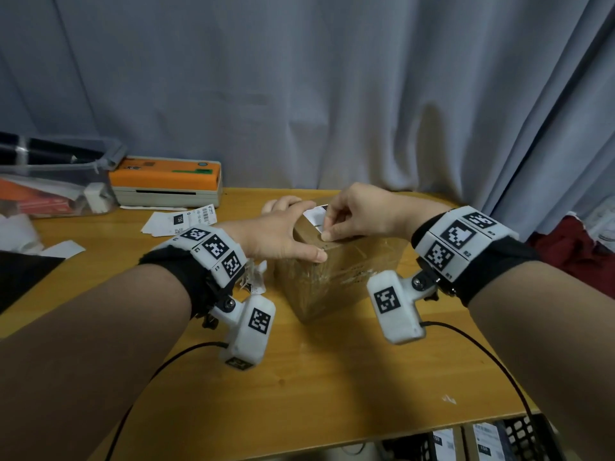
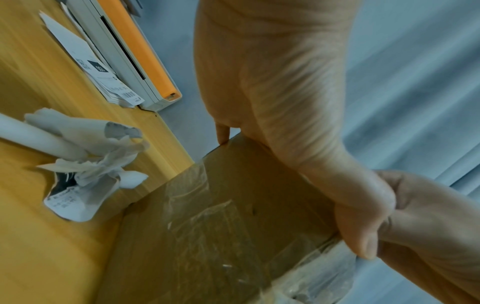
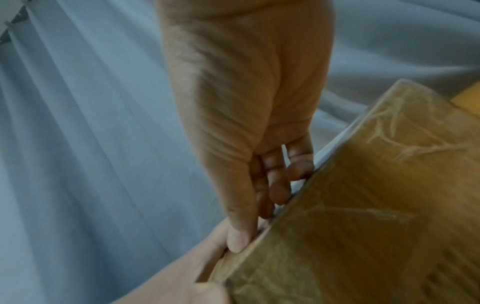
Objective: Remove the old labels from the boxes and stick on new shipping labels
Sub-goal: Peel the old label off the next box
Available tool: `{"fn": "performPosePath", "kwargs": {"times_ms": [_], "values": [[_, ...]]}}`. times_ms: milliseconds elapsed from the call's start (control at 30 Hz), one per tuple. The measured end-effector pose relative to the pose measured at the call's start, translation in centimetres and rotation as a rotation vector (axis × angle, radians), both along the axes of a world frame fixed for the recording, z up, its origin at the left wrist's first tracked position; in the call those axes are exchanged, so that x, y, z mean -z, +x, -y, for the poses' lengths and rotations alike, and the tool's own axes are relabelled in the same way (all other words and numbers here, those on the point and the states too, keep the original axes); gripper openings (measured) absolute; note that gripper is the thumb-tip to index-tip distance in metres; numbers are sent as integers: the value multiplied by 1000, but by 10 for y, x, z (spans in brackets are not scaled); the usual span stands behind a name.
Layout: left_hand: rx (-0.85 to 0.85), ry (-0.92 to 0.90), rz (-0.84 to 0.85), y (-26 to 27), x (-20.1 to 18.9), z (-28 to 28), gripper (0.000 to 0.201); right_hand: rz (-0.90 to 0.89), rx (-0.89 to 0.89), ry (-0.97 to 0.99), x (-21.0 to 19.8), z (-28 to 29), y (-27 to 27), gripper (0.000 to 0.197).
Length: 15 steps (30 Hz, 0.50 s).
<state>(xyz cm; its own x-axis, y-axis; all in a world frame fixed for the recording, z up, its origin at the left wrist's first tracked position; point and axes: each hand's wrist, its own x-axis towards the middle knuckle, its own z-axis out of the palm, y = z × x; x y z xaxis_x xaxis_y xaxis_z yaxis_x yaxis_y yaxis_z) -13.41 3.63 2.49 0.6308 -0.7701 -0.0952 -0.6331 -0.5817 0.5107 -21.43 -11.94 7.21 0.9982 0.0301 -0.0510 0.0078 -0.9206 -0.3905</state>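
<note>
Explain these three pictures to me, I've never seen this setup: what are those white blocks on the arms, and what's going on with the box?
No robot here: a person works bare-handed. The white blocks are wrist cameras; the wide picture comes from a head camera, the other two look along each hand. On the wooden table stands a taped cardboard box. The left hand steadies its top; the right hand pinches the white label on top. Behind lie an orange label printer, loose labels and crumpled label scraps.
</note>
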Motion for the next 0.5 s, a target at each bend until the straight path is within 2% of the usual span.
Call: {"fn": "performPosePath", "kwargs": {"times_ms": [167, 500], "values": [[5, -2, -4, 0, 2, -1, 101, -32, -25, -158, -2, -4, 2, 10], [0, 2, 15, 1, 2, -1, 99, -8, -62, -327, 1, -16, -2, 25]]}}
